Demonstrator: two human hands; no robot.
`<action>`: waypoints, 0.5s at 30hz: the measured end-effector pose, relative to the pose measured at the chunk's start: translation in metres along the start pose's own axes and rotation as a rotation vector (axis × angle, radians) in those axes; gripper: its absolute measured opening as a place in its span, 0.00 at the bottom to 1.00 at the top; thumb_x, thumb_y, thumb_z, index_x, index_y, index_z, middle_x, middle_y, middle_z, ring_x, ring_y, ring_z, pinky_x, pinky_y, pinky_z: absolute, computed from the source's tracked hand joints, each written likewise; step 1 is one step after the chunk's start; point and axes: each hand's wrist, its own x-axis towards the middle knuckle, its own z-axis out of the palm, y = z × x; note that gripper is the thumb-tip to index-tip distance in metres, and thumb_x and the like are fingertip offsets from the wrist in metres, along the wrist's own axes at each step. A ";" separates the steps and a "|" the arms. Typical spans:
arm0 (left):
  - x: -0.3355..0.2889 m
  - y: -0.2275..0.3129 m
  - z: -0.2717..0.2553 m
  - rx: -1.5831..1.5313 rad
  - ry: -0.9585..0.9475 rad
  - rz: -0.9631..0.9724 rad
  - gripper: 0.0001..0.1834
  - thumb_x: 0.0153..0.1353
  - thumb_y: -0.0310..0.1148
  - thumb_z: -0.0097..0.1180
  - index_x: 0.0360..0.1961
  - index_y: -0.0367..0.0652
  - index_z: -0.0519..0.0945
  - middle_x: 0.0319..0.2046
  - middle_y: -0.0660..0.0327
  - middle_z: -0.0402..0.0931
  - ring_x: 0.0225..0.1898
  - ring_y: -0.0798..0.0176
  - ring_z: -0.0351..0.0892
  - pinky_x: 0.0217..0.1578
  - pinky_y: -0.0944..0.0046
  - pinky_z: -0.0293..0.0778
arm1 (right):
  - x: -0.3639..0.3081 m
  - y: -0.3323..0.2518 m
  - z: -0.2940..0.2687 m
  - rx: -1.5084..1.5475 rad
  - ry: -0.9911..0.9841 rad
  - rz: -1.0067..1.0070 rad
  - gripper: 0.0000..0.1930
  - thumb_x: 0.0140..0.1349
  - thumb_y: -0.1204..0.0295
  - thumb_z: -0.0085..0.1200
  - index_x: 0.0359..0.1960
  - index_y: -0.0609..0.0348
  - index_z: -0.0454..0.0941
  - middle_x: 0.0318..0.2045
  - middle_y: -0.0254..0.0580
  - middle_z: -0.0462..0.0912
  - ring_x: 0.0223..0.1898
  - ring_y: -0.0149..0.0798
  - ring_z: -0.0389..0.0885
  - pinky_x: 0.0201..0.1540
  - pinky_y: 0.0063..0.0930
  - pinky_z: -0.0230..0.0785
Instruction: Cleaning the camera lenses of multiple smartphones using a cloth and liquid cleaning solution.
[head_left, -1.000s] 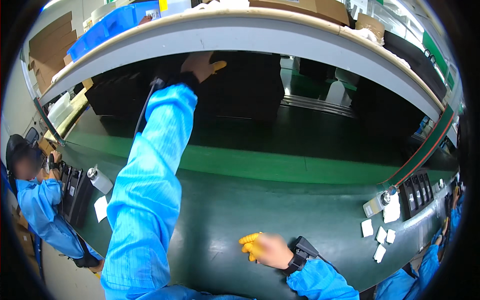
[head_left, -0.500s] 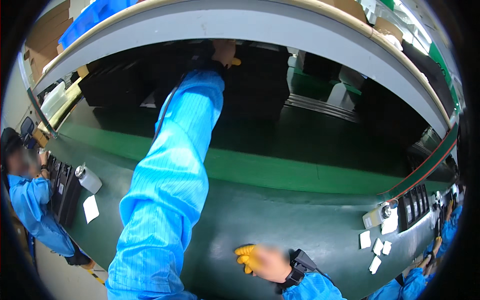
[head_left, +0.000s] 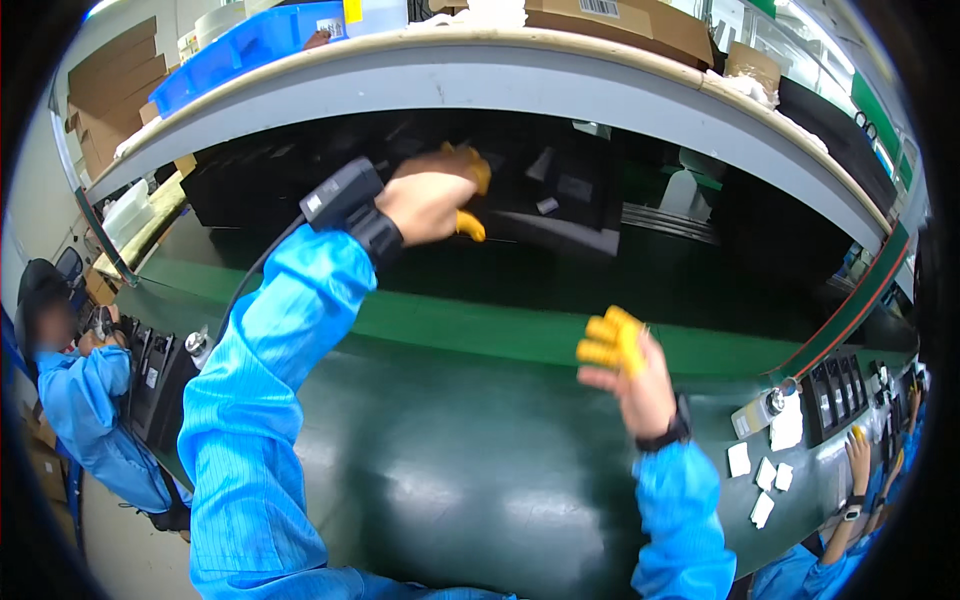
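Observation:
My left hand (head_left: 430,197), with yellow finger covers, is under the shelf, fingers and thumb closed on a flat black plastic panel (head_left: 580,205). The panel carries small pale labels and tilts with its lighter near edge downward; its left part is lost in blur and dark. Whether it still touches the black stack (head_left: 250,180) behind cannot be made out. My right hand (head_left: 637,372), also in yellow finger covers, is raised over the green bench (head_left: 460,450). Its fingers are apart and nothing is in it.
Above is a shelf (head_left: 480,75) with a blue bin (head_left: 240,60) and cardboard boxes. On the bench's right stand a bottle (head_left: 757,413), white wipes (head_left: 765,473) and a black slotted tray (head_left: 838,395). Co-workers sit left (head_left: 85,400) and right; another bottle (head_left: 198,347) is partly hidden by my sleeve.
My left hand has come back toward me from deep under the shelf, with the black panel now tilted out. My right hand has risen from the near bench, moved forward and right, and opened.

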 end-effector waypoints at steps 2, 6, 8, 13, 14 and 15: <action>-0.009 0.031 -0.014 -0.057 -0.152 0.010 0.13 0.45 0.28 0.64 0.34 0.40 0.78 0.37 0.53 0.76 0.41 0.49 0.77 0.40 0.55 0.74 | 0.032 -0.029 0.018 0.128 0.070 0.032 0.20 0.67 0.65 0.49 0.56 0.63 0.68 0.52 0.47 0.75 0.46 0.45 0.79 0.45 0.40 0.78; -0.025 0.058 -0.011 -0.036 0.048 0.262 0.14 0.43 0.31 0.65 0.32 0.42 0.76 0.31 0.58 0.73 0.36 0.52 0.76 0.39 0.57 0.72 | 0.050 -0.021 0.022 0.341 0.177 0.040 0.08 0.59 0.77 0.55 0.39 0.68 0.79 0.37 0.48 0.82 0.39 0.45 0.83 0.43 0.41 0.78; -0.046 0.070 -0.019 -0.032 0.030 0.261 0.14 0.42 0.32 0.65 0.31 0.43 0.76 0.31 0.58 0.73 0.35 0.53 0.76 0.38 0.57 0.70 | 0.030 0.003 0.012 0.375 0.108 0.048 0.10 0.60 0.75 0.55 0.42 0.66 0.76 0.39 0.47 0.82 0.41 0.42 0.82 0.45 0.37 0.78; -0.121 0.134 -0.023 -0.185 -0.061 0.200 0.14 0.40 0.36 0.65 0.28 0.43 0.77 0.29 0.56 0.73 0.31 0.53 0.75 0.35 0.56 0.69 | -0.069 0.013 0.003 0.285 -0.022 0.079 0.14 0.62 0.77 0.53 0.49 0.68 0.74 0.43 0.46 0.81 0.43 0.41 0.82 0.48 0.35 0.76; -0.134 0.154 -0.026 -0.216 -0.130 0.177 0.13 0.40 0.36 0.63 0.28 0.42 0.77 0.29 0.56 0.72 0.32 0.53 0.75 0.36 0.56 0.70 | -0.090 0.010 -0.001 0.216 -0.011 0.114 0.14 0.62 0.77 0.53 0.50 0.68 0.73 0.43 0.46 0.81 0.43 0.41 0.82 0.48 0.35 0.76; -0.151 0.176 -0.022 -0.250 -0.086 0.138 0.14 0.40 0.36 0.62 0.28 0.42 0.77 0.32 0.55 0.73 0.34 0.53 0.76 0.38 0.57 0.71 | -0.108 0.008 -0.003 0.147 -0.008 0.150 0.15 0.62 0.78 0.53 0.50 0.68 0.73 0.44 0.46 0.81 0.43 0.41 0.82 0.48 0.34 0.76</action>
